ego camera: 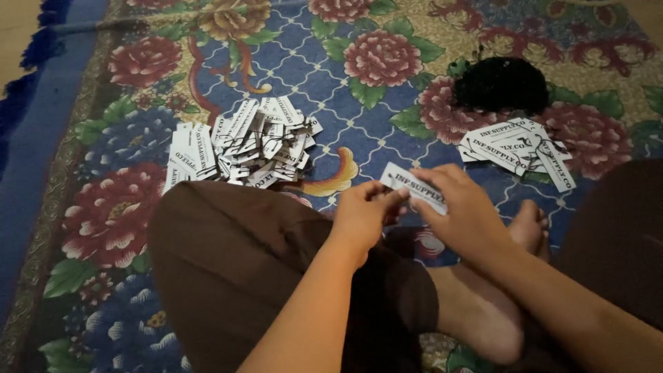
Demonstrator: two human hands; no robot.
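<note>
Both hands meet on one white paper tag (407, 185), a small oblong card with dark print. The left hand (362, 213) pinches the tag's near end between thumb and fingertips, fingers drawn close together, while the right hand (464, 207) lies over the tag's other end, fingers curled down on it so that only the left part of the card shows. The tag is held just above the person's crossed legs, over the middle of the carpet (311, 76), a blue one patterned with large red and pink flowers and green leaves. The person sits on it in dark brown trousers (235, 262), with a bare foot (528, 228) tucked just beyond the right hand. Further out on the carpet, toward its left side, a loose heap of tags (248, 141) lies spread about, many of them overlapping at odd angles, some with thin dark strings across them. Toward the right side lies a smaller pile of tags (518, 146), fanned out and touching one another. Just behind that pile, nearer the carpet's far edge, sits a dark tangled bundle of black string (502, 84). Nothing here is kept in a box or tray; both piles lie straight on the carpet. The carpet's blue fringed border (41, 103) runs along its left edge.
</note>
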